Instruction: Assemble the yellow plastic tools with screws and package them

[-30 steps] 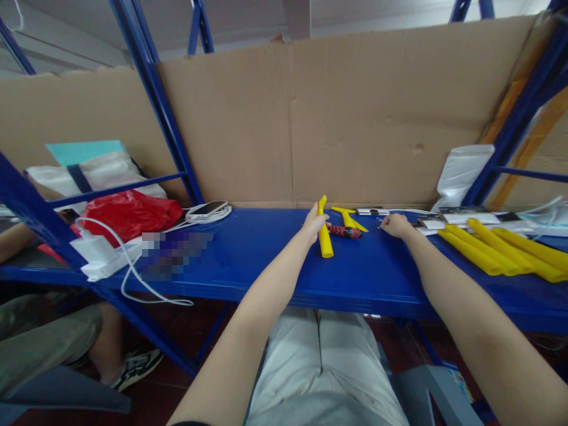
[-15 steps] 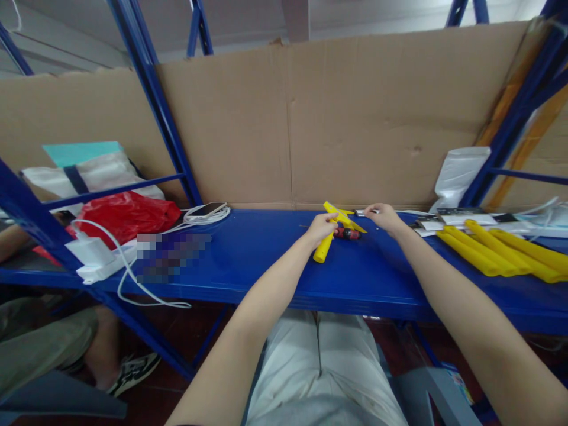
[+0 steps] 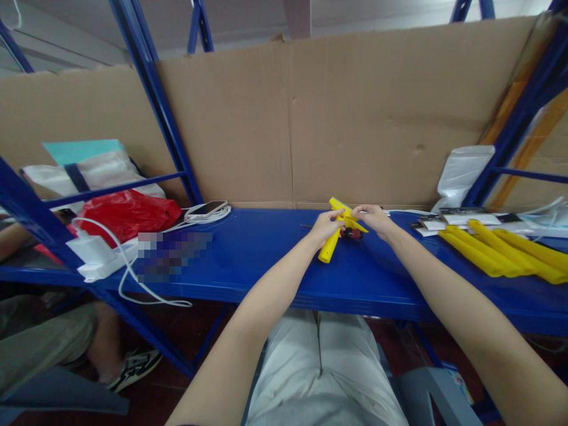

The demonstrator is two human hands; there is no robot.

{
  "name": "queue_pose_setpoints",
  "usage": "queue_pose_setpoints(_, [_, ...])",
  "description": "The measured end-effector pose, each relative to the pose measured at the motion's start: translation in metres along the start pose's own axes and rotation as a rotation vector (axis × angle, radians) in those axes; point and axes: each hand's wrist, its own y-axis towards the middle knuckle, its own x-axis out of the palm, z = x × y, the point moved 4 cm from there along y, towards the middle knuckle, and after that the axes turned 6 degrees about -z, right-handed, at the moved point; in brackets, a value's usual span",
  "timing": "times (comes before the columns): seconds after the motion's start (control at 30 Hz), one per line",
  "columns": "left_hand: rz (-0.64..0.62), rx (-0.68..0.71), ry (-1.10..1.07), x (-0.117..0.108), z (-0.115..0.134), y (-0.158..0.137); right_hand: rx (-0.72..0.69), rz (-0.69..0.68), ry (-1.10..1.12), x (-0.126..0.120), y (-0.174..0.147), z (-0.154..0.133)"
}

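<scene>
My left hand is closed around a yellow plastic piece with a tube-shaped handle and a flared, winged top. My right hand is at the top of this piece, its thumb and fingers pinched together. Whether anything small is between those fingertips is too small to tell. Beneath the yellow piece lies a red and black screwdriver, partly hidden by it, its thin shaft showing to the left of my left hand.
Several yellow tubes lie on the blue table at the right, before white packets. A phone rests on a coiled white cable. A red bag and power strip are left. Cardboard walls the back.
My right hand has moved left from beside the yellow piece to its top. The piece, in my left hand, has shifted slightly right and covers more of the screwdriver.
</scene>
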Motion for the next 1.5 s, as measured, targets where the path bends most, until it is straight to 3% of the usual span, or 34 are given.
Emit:
queue_pose_setpoints(0.27, [-0.006,0.027,-0.03,-0.002,0.002,-0.001,0.077,0.09,0.078,0.003,0.003,0.004])
queue_pose_setpoints(0.53, [-0.03,0.011,-0.022,-0.004,0.004,-0.002,0.135,0.016,0.08,0.002,0.003,0.008])
queue_pose_setpoints(0.73, [-0.004,0.068,-0.034,-0.007,0.01,-0.001,0.145,-0.019,0.2,-0.003,0.004,0.006])
queue_pose_setpoints(0.83, [0.026,0.1,0.148,-0.01,0.008,0.003,0.154,-0.039,0.221,-0.001,0.003,0.005])
queue_pose_setpoints(1.03, [-0.005,0.286,0.856,-0.007,0.007,-0.004,0.124,-0.021,0.194,0.001,0.003,0.004])
queue_pose_setpoints(1.17, [-0.015,0.22,1.11,-0.002,0.007,-0.014,0.133,0.002,0.196,0.002,0.005,0.006])
queue_pose_setpoints(1.33, [-0.014,0.193,1.114,0.0,0.009,-0.018,0.136,-0.006,0.206,0.002,0.004,0.006])
queue_pose_setpoints(1.5, [0.05,0.274,0.968,-0.008,0.009,-0.011,0.019,-0.102,0.175,-0.013,0.003,0.002])
